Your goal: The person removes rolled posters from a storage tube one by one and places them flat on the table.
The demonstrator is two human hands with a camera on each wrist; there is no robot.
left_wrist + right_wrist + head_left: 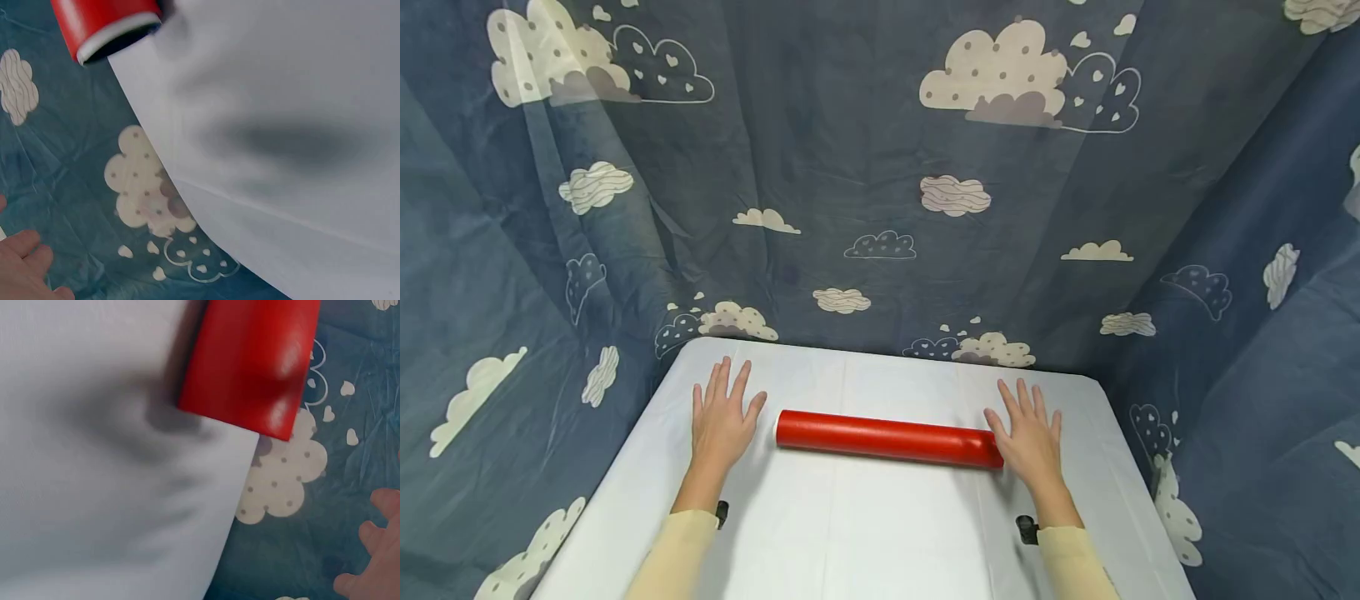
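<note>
A long red roll (887, 438) lies crosswise on the white-covered table, its left end slightly farther back than its right. In the left wrist view the near end of the roll (109, 25) shows a white rim round a dark hollow. My left hand (721, 425) hovers to the left of that end, fingers spread and holding nothing. The right hand (1030, 437) has its fingers spread at the roll's right end and overlaps it in the head view. A gap shows between the right fingers and the red roll (250, 362) in the right wrist view.
The table (895, 533) has a white cover with faint fold lines and rounded far corners. A dark blue curtain (850, 167) with cloud prints hangs behind and at both sides. Black straps (1027, 530) sit at the wrists.
</note>
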